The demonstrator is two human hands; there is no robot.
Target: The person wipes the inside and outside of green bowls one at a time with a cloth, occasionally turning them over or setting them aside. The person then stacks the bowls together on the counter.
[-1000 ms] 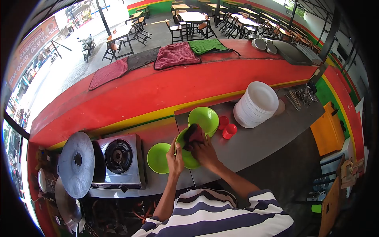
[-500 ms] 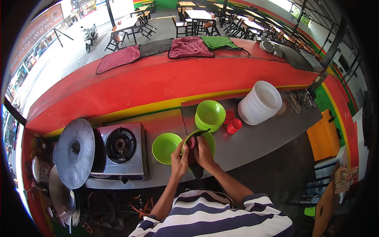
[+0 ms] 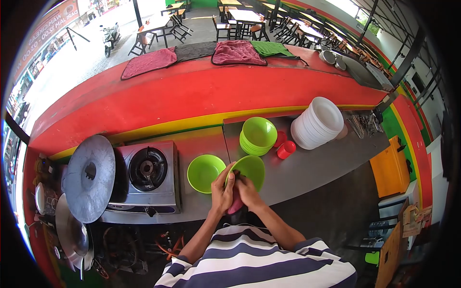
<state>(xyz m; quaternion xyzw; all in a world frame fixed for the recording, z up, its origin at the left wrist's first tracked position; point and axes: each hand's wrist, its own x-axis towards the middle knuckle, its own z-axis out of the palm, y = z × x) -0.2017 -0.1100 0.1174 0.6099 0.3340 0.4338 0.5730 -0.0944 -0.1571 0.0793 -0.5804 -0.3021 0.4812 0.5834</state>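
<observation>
Left hand clamped on round green plastic bowl; right hand clamped on pink fabric cloth. Green bowl stack, 12 o'clock.

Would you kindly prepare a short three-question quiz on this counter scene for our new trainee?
1. True or false: the left hand is holding a tilted green bowl.

2. Multiple choice: what colour are the stacked dishes just to the right of the red cups?
a) black
b) white
c) blue

3. Fill in the blank: the stove stands to the ____ of the upright green bowl.

Key: 1. true; 2. b; 3. left
</observation>
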